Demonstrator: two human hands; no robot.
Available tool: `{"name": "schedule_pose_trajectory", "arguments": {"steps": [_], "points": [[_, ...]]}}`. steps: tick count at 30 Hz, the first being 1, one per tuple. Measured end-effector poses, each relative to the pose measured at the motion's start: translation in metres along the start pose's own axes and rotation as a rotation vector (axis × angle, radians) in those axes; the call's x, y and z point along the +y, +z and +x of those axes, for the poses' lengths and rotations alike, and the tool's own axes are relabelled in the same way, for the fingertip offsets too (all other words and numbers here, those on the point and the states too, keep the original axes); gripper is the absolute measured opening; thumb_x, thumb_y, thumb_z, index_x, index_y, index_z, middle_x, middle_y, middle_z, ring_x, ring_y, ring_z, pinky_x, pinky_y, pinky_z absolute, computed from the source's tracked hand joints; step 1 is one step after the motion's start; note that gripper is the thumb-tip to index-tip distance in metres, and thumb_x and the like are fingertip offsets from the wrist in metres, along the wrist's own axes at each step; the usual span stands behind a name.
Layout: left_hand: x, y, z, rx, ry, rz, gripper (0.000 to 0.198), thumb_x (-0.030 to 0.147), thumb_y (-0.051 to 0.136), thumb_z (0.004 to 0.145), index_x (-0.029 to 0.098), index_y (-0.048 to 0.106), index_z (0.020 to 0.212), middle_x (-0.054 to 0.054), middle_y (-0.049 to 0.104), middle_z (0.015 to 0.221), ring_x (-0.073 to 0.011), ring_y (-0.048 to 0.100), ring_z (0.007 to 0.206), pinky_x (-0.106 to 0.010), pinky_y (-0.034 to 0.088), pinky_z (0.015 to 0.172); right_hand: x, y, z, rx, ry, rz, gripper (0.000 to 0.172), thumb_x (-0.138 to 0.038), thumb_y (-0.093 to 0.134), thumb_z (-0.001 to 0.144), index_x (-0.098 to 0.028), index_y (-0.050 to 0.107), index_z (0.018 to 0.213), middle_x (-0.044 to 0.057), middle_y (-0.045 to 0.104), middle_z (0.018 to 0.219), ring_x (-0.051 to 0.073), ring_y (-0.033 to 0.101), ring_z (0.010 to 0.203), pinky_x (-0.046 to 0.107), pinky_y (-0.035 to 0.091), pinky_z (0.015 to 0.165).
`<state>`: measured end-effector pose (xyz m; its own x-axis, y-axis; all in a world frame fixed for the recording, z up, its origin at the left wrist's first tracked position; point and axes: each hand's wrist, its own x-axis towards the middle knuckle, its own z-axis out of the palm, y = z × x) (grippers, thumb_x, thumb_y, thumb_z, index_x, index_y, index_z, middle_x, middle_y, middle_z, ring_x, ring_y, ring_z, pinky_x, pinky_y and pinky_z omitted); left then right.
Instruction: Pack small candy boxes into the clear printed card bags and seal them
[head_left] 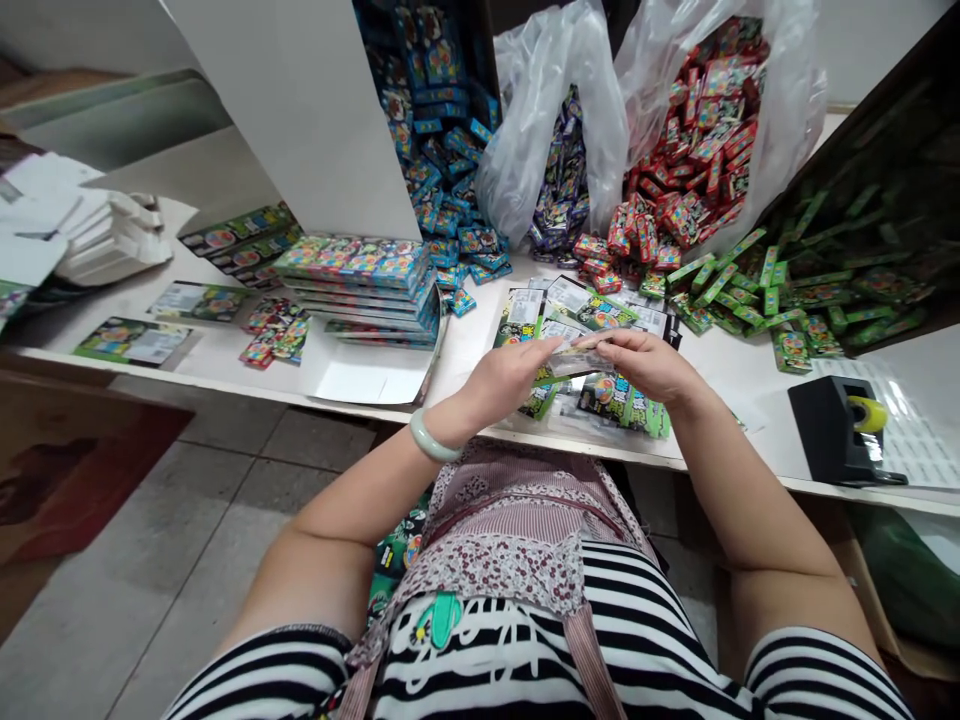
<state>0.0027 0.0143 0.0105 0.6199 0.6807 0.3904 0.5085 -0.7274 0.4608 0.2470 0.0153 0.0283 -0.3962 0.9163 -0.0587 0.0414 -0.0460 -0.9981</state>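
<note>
Just above the table edge, my left hand [514, 375] and my right hand [646, 365] pinch the two ends of a printed plastic packet [577, 360], part clear and part green and black. My fingers cover much of it, so I cannot tell whether anything is inside. Under and behind my hands lies a loose pile of flat printed packets [626, 405] in green, black and white. Small red boxes [600, 275] touch the far side of this pile.
Blue boxes [442, 200], a bag of purple boxes [562, 170], a bag of red boxes [705, 150] and green boxes [750, 290] line the back. Stacked display cartons [352, 265] stand left, beside an open white tray [360, 375]. A black tape dispenser [832, 430] sits right.
</note>
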Motion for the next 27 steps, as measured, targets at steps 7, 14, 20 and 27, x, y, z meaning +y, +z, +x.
{"name": "schedule_pose_trajectory", "arguments": {"steps": [7, 14, 20, 27], "points": [[-0.013, 0.000, -0.001, 0.325, -0.356, -0.483, 0.039, 0.025, 0.063, 0.090, 0.019, 0.064, 0.129, -0.009, 0.069, 0.132, -0.0214, 0.066, 0.121, -0.040, 0.052, 0.110, 0.006, 0.025, -0.011, 0.481, -0.211, -0.371, 0.068, -0.066, 0.051, 0.090, -0.027, 0.047, 0.145, 0.012, 0.046, 0.153, 0.028, 0.045, 0.142, 0.045, 0.047, 0.109], [-0.004, 0.024, 0.002, 0.303, -0.590, -1.322, 0.040, 0.037, 0.085, 0.071, 0.020, 0.070, 0.105, -0.003, 0.078, 0.100, -0.0176, 0.073, 0.091, -0.031, 0.058, 0.086, 0.030, 0.039, -0.002, 0.362, -0.077, 0.140, 0.043, -0.056, 0.082, 0.067, -0.023, 0.057, 0.078, -0.001, 0.065, 0.075, 0.014, 0.062, 0.069, 0.031, 0.057, 0.067], [-0.006, 0.037, 0.000, 0.539, -0.659, -1.434, 0.048, 0.034, 0.090, 0.065, 0.020, 0.067, 0.104, -0.001, 0.077, 0.098, -0.0165, 0.072, 0.091, -0.030, 0.056, 0.088, 0.030, 0.048, -0.006, 0.246, 0.043, 0.186, 0.039, -0.040, 0.086, 0.061, -0.022, 0.058, 0.082, -0.004, 0.062, 0.071, 0.011, 0.058, 0.064, 0.025, 0.051, 0.057], [0.000, 0.036, -0.034, -0.002, -0.719, -1.447, 0.051, 0.035, 0.088, 0.070, 0.015, 0.067, 0.112, -0.007, 0.076, 0.097, -0.0192, 0.072, 0.087, -0.029, 0.056, 0.079, 0.046, 0.046, -0.015, 0.368, 0.106, 0.203, 0.039, -0.041, 0.085, 0.061, -0.022, 0.056, 0.079, -0.008, 0.055, 0.060, 0.007, 0.049, 0.051, 0.023, 0.043, 0.050]]}}
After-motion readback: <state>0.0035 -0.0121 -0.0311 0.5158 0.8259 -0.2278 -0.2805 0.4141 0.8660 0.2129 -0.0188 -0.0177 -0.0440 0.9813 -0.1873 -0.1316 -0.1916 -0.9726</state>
